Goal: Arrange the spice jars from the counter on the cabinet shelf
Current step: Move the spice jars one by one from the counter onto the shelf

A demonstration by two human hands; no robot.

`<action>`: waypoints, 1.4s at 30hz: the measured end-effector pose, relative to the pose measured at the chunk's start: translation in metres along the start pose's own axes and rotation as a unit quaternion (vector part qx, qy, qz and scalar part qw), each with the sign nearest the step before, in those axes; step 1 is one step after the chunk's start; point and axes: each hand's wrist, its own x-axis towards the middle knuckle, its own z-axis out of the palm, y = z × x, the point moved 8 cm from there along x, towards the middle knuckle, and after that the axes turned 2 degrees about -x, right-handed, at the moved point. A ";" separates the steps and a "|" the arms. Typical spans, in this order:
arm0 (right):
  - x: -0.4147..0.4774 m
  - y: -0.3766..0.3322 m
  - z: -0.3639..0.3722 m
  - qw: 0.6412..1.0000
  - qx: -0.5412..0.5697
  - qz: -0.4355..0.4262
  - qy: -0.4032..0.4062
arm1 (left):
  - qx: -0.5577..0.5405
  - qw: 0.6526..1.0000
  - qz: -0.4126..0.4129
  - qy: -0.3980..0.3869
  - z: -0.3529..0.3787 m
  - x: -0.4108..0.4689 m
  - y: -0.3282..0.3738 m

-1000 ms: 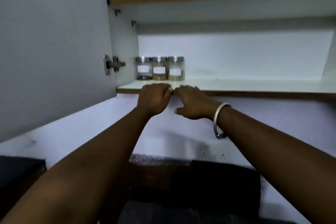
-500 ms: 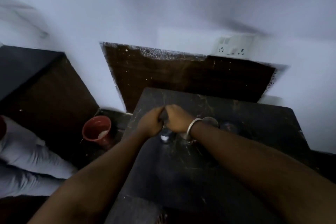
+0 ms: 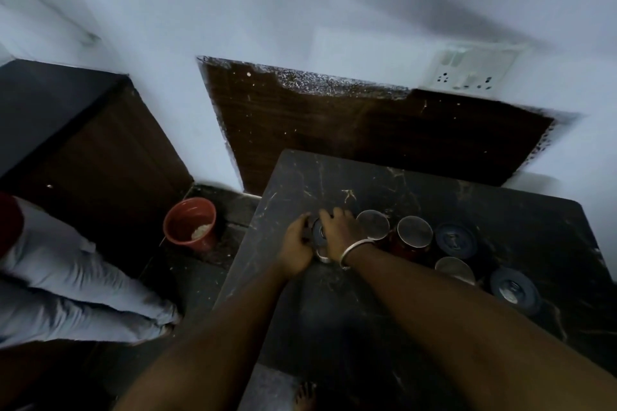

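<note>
I look down on a dark marble counter (image 3: 334, 310). My left hand (image 3: 295, 245) and my right hand (image 3: 339, 230) wrap around one dark-lidded spice jar (image 3: 320, 235) near the counter's left edge. To its right stand several more jars: a steel-lidded jar (image 3: 373, 224), a red jar with a steel lid (image 3: 415, 232), a dark-lidded jar (image 3: 455, 240), another steel-lidded jar (image 3: 454, 269) and a dark-lidded jar (image 3: 514, 290) at the far right. A metal bangle sits on my right wrist. The cabinet shelf is out of view.
A red bucket (image 3: 190, 223) stands on the floor left of the counter. Another person's legs in light trousers (image 3: 66, 284) lie at the left. A dark wooden panel (image 3: 367, 133) and a socket plate (image 3: 467, 72) are on the wall behind. My bare foot (image 3: 305, 395) shows below.
My view has dropped from the cabinet shelf to the counter. Both hands came down from the shelf edge and closed around a jar on the counter.
</note>
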 end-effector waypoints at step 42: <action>-0.296 0.045 -0.361 0.619 0.667 -0.152 0.385 | -0.408 0.892 0.142 -0.131 -0.010 -0.092 0.393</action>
